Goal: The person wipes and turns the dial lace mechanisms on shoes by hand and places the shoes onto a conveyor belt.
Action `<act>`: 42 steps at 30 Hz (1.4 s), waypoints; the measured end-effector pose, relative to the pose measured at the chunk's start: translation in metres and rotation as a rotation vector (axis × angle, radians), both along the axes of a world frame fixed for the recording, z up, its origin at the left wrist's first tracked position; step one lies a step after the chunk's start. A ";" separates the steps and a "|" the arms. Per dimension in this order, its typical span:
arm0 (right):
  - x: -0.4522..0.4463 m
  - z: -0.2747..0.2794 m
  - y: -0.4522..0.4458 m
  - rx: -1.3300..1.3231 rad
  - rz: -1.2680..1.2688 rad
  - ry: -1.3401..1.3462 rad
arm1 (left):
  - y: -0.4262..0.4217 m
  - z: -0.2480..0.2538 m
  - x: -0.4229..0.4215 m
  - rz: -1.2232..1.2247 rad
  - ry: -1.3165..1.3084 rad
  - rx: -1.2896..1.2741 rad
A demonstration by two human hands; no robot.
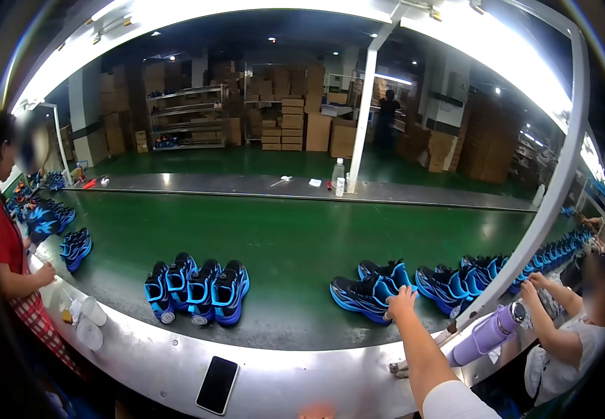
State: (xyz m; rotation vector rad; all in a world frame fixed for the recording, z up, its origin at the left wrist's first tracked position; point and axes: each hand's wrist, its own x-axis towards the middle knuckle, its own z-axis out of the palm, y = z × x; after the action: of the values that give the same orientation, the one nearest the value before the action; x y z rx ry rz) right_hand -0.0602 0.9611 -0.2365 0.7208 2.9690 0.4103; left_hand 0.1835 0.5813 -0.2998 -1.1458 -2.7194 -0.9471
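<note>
My right hand reaches out to a black and blue sneaker on the green belt. Its fingers and thumb are closed around the heel end. Just behind lies a second matching sneaker, partly hidden by the first. Of my left hand, only a blurred bit shows at the bottom edge, its fingers hidden. Left of centre, several sneakers stand side by side with toes pointing away from me.
A long row of sneakers runs rightward beside a white post. On the metal ledge are a phone, white cups and a purple bottle. People stand at left and right; another sneaker pair sits left.
</note>
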 end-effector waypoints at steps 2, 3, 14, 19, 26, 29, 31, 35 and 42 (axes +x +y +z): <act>0.003 0.020 -0.013 0.033 -0.027 -0.166 | 0.001 0.005 0.002 0.009 -0.006 0.010; 0.000 0.021 -0.016 0.022 -0.029 -0.204 | 0.001 0.004 0.003 0.011 0.002 0.009; 0.144 0.110 -0.158 -0.448 0.565 -0.229 | 0.001 0.060 -0.033 0.497 -0.243 0.736; 0.273 0.125 -0.237 -0.647 0.908 -0.325 | -0.028 0.118 -0.020 0.407 -0.140 0.488; 0.270 0.140 -0.180 -1.080 0.905 0.129 | -0.047 0.145 -0.042 0.266 -0.160 0.450; 0.258 0.151 -0.172 -0.777 0.891 0.270 | -0.043 0.164 -0.040 0.145 0.010 0.162; 0.251 0.098 -0.178 -0.863 0.993 0.263 | -0.042 0.156 -0.043 0.037 -0.035 0.104; 0.255 0.090 -0.186 -0.885 0.914 0.246 | -0.050 0.148 -0.039 -0.169 -0.093 0.066; 0.269 0.076 -0.193 -0.702 0.842 0.393 | -0.017 0.137 -0.009 0.027 0.134 0.105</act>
State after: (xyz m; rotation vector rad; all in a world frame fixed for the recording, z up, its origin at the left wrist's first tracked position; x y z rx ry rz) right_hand 0.2083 0.7683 -0.1605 -0.5922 3.2475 -0.8219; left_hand 0.1744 0.5644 -0.1631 -1.1090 -2.5418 -0.9598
